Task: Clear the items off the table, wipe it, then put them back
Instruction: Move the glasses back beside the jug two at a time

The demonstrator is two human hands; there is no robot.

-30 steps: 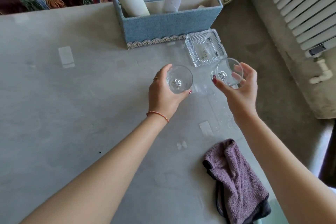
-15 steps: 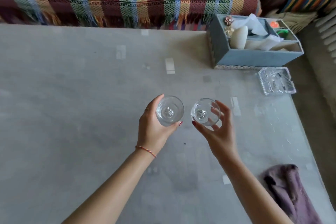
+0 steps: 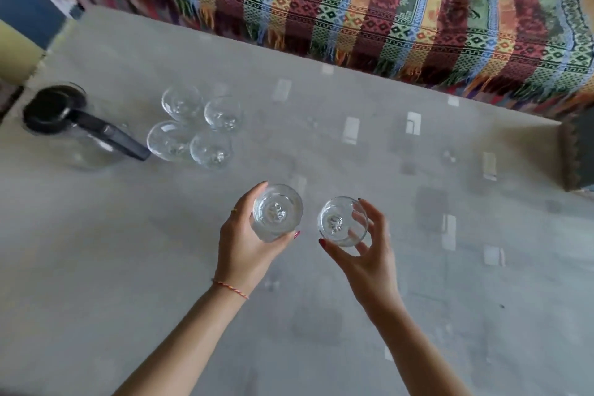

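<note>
Now the left hand [image 3: 247, 246] grips a clear glass [image 3: 277, 212], fingers and thumb curled round its wall, and the right hand [image 3: 364, 254] pinches a second glass [image 3: 342, 222] between thumb and spread fingertips. Both glasses are upright, seen from above through their open mouths, close side by side yet apart, and held over the middle of the table [image 3: 96, 267]. Each is plain, round, colourless and see-through, with a thick base that catches the light; neither bears any writing that can be read. A thin red and yellow cord [image 3: 229, 288] circles the left wrist. Toward the table's far left corner four more glasses of the same kind stand in a tight square [image 3: 196, 130], upright, touching or nearly so. Just left of them stands a glass jug [image 3: 82, 133] with a black lid and a black handle that points at the four glasses. The table is pale grey with faint lighter patches. Beyond its far edge hangs a fringed, striped woven throw [image 3: 353, 3] in red, green, yellow and blue. At the right edge a dark box corner [image 3: 578, 154] shows.
</note>
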